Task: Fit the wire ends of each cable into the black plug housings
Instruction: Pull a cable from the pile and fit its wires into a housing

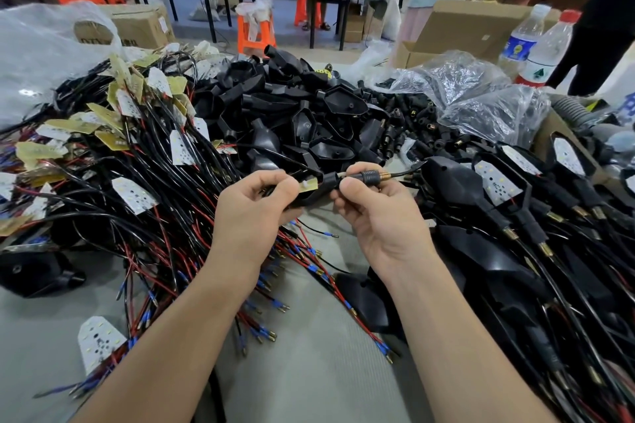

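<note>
My left hand [254, 206] grips a black plug housing [318, 191] with a small circuit board [309, 185] sitting in its open side. My right hand [372, 206] pinches a ribbed black stem with a brass tip [372, 178] at the housing's neck; a black cable [409, 171] runs out of the brass tip to the right. A thin black wire with a metal end [319, 232] hangs below the two hands. Part of the housing is hidden by my fingers.
A heap of red and black cables with boards [137, 154] lies to the left. Empty black housings [292, 106] are piled behind. Assembled units [515, 203] lie stacked at right. Small black stems [412, 127] spill from a plastic bag [481, 96]. Two water bottles [536, 45] stand far right.
</note>
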### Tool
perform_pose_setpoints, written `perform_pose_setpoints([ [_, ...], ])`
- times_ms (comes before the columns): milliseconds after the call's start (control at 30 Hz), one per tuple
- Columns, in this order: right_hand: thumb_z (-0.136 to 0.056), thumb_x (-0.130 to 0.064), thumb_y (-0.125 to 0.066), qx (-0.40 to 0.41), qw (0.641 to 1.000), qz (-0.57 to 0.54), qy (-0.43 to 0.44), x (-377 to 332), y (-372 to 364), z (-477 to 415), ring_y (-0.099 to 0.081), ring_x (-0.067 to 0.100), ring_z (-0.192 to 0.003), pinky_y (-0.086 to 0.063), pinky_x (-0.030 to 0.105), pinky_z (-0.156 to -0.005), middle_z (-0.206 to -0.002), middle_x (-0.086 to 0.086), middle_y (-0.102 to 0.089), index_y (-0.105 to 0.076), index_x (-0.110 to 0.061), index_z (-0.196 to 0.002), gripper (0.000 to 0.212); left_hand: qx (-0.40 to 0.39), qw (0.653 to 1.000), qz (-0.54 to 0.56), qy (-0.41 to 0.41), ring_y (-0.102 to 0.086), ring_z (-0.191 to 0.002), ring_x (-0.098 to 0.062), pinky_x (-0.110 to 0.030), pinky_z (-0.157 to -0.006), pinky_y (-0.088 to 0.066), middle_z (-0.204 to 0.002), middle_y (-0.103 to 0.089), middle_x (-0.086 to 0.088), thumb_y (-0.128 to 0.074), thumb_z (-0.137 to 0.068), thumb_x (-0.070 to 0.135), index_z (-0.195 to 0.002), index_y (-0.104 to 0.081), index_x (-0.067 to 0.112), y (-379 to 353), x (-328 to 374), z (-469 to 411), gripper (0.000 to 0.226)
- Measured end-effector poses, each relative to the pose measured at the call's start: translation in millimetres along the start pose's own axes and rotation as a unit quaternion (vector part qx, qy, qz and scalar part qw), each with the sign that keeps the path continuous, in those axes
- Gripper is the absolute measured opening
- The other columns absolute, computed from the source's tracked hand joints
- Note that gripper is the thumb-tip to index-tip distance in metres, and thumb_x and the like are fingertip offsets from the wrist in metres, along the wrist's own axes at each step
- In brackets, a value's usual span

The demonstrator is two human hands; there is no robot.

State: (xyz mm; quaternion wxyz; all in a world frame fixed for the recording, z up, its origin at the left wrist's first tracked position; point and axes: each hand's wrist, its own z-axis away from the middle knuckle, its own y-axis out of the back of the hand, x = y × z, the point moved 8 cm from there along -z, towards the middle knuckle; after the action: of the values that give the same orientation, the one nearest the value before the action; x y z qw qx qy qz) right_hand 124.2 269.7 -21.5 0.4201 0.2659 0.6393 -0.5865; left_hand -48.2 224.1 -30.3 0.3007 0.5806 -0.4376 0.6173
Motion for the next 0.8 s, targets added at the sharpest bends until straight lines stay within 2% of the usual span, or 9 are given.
perform_pose_setpoints([
  [100, -0.09, 0.017, -0.06, 0.004, 0.999, 0.033, -0.008, 0.3, 1.3, -0.7, -0.065, 0.017, -0.063, -0.056, 0.022, -0.061, -0.075, 0.008, -0.065, -0.063, -0.008, -0.09, 0.025, -0.003, 1.0, -0.006, 0.009, -0.078, -0.09, -0.022, -0.026, -0.072, -0.063, -0.087, -0.079, 0.0, -0.08, -0.086, 0.003, -0.074, -0.079, 0.023, 2.7, -0.1, -0.7, 0.023],
  [233, -0.092, 0.01, -0.064, -0.012, 0.996, 0.081, -0.038, 5.8, -7.4, -3.0, -0.067, 0.016, -0.064, -0.056, 0.021, -0.059, -0.07, 0.006, -0.068, -0.065, -0.009, -0.089, 0.019, 0.024, 0.997, -0.051, -0.056, -0.077, -0.096, -0.013, -0.028, -0.077, -0.063, -0.101, -0.079, 0.009, -0.087, -0.074, -0.003, -0.072, -0.077, 0.031, 17.8, 17.5, -3.3, 0.035],
  [333, -0.091, 0.006, -0.069, -0.012, 0.994, 0.1, -0.042, 6.3, -17.4, -8.3, -0.068, 0.016, -0.063, -0.054, 0.019, -0.056, -0.072, 0.008, -0.069, -0.068, -0.007, -0.087, 0.014, 0.062, 0.985, -0.115, -0.113, -0.075, -0.097, -0.007, -0.025, -0.078, -0.061, -0.104, -0.078, 0.015, -0.086, -0.076, -0.001, -0.086, -0.064, 0.034, 28.0, 29.5, -1.7, 0.043],
  [400, -0.089, 0.004, -0.073, -0.016, 0.992, 0.126, -0.021, -0.1, -22.3, -11.5, -0.066, 0.015, -0.061, -0.052, 0.019, -0.054, -0.071, 0.009, -0.07, -0.07, -0.008, -0.083, 0.014, 0.051, 0.992, -0.061, -0.098, -0.076, -0.097, -0.013, -0.028, -0.075, -0.063, -0.105, -0.079, 0.01, -0.08, -0.082, -0.005, -0.095, -0.055, 0.027, 29.1, 26.4, -5.4, 0.043],
  [467, -0.085, 0.003, -0.076, -0.036, 0.985, 0.17, 0.011, -9.9, -29.2, -11.9, -0.063, 0.011, -0.054, -0.047, 0.016, -0.049, -0.067, 0.009, -0.069, -0.071, -0.011, -0.079, 0.016, 0.027, 0.997, 0.006, -0.066, -0.077, -0.094, -0.017, -0.028, -0.071, -0.063, -0.099, -0.079, 0.003, -0.074, -0.085, -0.011, -0.097, -0.063, 0.02, 27.2, 23.1, -8.1, 0.034],
  [533, -0.081, 0.002, -0.079, -0.056, 0.969, 0.234, 0.051, -21.7, -38.1, -10.0, -0.06, 0.009, -0.051, -0.043, 0.016, -0.046, -0.065, 0.01, -0.07, -0.073, -0.016, -0.075, 0.02, 0.019, 0.997, 0.018, -0.067, -0.077, -0.088, -0.015, -0.025, -0.07, -0.062, -0.092, -0.079, 0.001, -0.073, -0.086, -0.011, -0.092, -0.074, 0.02, 27.3, 26.3, -8.2, 0.031],
  [633, -0.074, -0.002, -0.084, -0.074, 0.945, 0.3, 0.11, -39.8, -53.5, -7.6, -0.06, 0.011, -0.055, -0.048, 0.024, -0.052, -0.064, 0.005, -0.07, -0.074, -0.018, -0.073, 0.019, 0.021, 0.994, 0.098, -0.046, -0.077, -0.088, -0.017, -0.026, -0.071, -0.061, -0.093, -0.08, -0.001, -0.073, -0.085, -0.007, -0.089, -0.079, 0.021, 28.8, 24.9, -8.2, 0.029],
  [700, -0.068, -0.008, -0.087, -0.082, 0.927, 0.335, 0.15, -53.6, -63.3, -6.3, -0.062, 0.011, -0.058, -0.05, 0.029, -0.058, -0.064, -0.002, -0.07, -0.075, -0.02, -0.072, 0.018, 0.008, 0.986, 0.163, -0.009, -0.077, -0.091, -0.017, -0.025, -0.071, -0.062, -0.096, -0.08, -0.003, -0.075, -0.08, 0.0, -0.094, -0.078, 0.017, 24.7, 20.3, -9.2, 0.022],
  [800, -0.065, -0.015, -0.088, -0.098, 0.895, 0.391, 0.19, -69.7, -69.8, -4.2, -0.063, 0.006, -0.058, -0.048, 0.023, -0.057, -0.065, -0.005, -0.072, -0.076, -0.021, -0.072, 0.015, -0.035, 0.978, 0.201, 0.04, -0.077, -0.091, -0.016, -0.022, -0.069, -0.061, -0.099, -0.08, -0.004, -0.071, -0.074, 0.008, -0.104, -0.076, 0.013, 15.2, 14.7, -10.7, 0.031],
])
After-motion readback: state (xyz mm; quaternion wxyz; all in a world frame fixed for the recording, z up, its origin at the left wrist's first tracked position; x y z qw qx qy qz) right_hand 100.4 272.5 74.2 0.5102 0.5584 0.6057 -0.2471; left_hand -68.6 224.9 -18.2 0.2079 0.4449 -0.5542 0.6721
